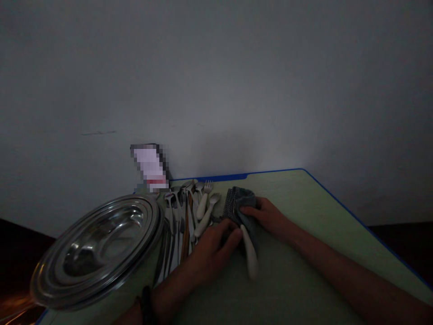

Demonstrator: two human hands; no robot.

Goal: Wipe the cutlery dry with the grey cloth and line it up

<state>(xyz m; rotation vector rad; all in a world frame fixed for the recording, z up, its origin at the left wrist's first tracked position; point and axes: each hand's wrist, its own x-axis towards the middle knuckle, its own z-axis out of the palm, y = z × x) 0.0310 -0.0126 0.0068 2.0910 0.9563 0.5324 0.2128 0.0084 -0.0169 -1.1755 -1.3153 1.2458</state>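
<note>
My left hand is closed, its thumb and fingers pinching a white-handled utensil near the top of the handle. The thick curved handle points toward me, and its head is hidden, so I cannot tell whether it is a spoon or a fork. Bunched around that hidden end is a grey-blue cloth with a dark checked part. My right hand grips the cloth from the right, thumb on top. Just left of my hands lie a white-handled fork and a similar short white-handled piece.
Several metal spoons and forks and brown chopsticks lie in a row at left. Stacked steel divided plates cover the table's left side. A blurred-out phone leans against the wall behind the blue-edged green table.
</note>
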